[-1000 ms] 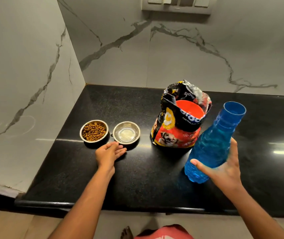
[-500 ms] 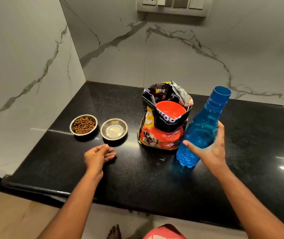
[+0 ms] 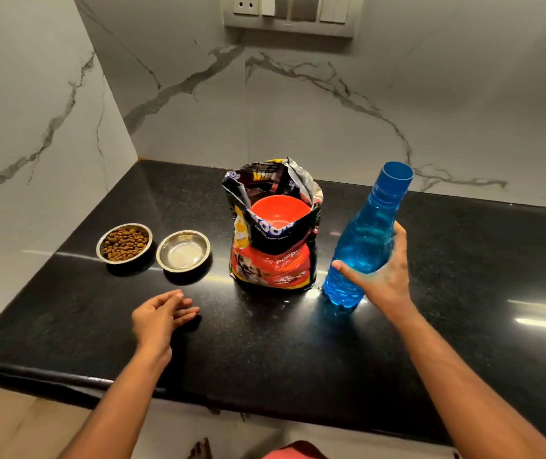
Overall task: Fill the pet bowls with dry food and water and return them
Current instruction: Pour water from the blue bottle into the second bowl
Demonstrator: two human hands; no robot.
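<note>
Food bowl: a round steel bowl heaped with brown kibble (image 3: 99, 249) stands at the left of the black speckled stone desk (image 3: 265, 346), near the marble wall.
Water bowl: a round shallow steel bowl (image 3: 165, 260) sits just beside it on the right; its inside is pale and glossy, and whether it holds water cannot be told.
Bottle: a translucent blue ribbed plastic bottle (image 3: 362, 236), uncapped, leans right, with its base low by the desk just right of the bag; contact cannot be told.
Right grip: the right hand (image 3: 384, 281) is wrapped round the bottle's lower body, thumb across the front, fingers behind.
Left grip: the left hand (image 3: 156, 315) holds nothing; its fingers are loosely bent and lie on the desk, well apart from both bowls.
Bag: a crumpled red and black glossy dog-food bag (image 3: 274, 270) stands open, with a smooth orange plastic bowl (image 3: 279, 212) inside its mouth.
Change: the left hand has drawn back from the shallow bowl; the bottle is nearer upright and closer to the bag.
</note>
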